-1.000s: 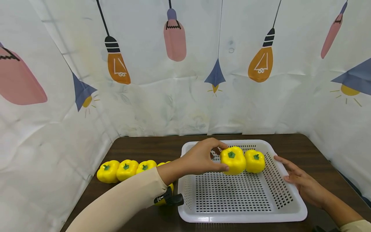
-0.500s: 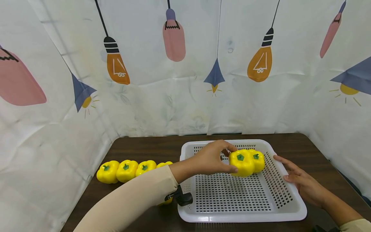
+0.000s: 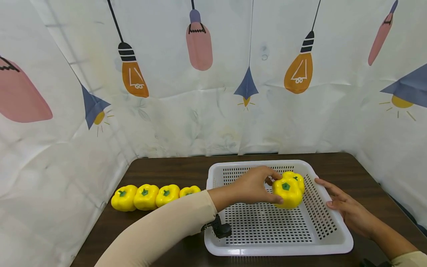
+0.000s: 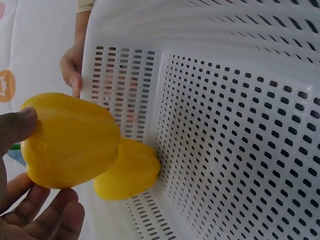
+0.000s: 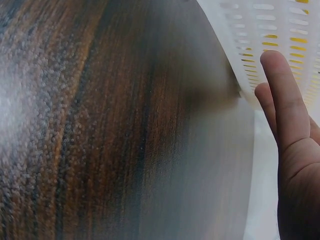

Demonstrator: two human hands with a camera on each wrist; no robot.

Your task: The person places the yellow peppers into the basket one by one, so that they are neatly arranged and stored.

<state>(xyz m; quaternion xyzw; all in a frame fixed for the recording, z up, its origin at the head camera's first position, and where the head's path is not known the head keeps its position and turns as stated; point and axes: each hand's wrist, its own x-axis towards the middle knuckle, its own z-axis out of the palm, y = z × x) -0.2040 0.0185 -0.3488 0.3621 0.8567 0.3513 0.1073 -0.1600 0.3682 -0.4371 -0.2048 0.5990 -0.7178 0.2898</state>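
Note:
My left hand point(image 3: 255, 185) pinches a yellow bell pepper point(image 3: 287, 193) between thumb and fingers, over the right part of a white perforated plastic basket point(image 3: 277, 251). In the left wrist view the held pepper point(image 4: 72, 142) overlaps a second yellow pepper point(image 4: 130, 175), which lies in the basket's corner. From the head view, that second pepper point(image 3: 294, 175) is partly covered by the held one. At the basket's right rim, my right hand point(image 3: 348, 209) rests with its fingers extended along the outer side. Straight fingers point(image 5: 287, 107) show against the perforated wall in the right wrist view.
Several more yellow peppers point(image 3: 146, 197) stand in a row on the dark wooden table point(image 3: 173, 168), left of the basket and partly behind my left sleeve point(image 3: 166, 226). A white curtain point(image 3: 213, 122) printed with lamps surrounds the table.
My left hand has carried its pepper rightward and slightly down, toward the pepper in the basket, and now overlaps it. My right hand has stayed at the rim.

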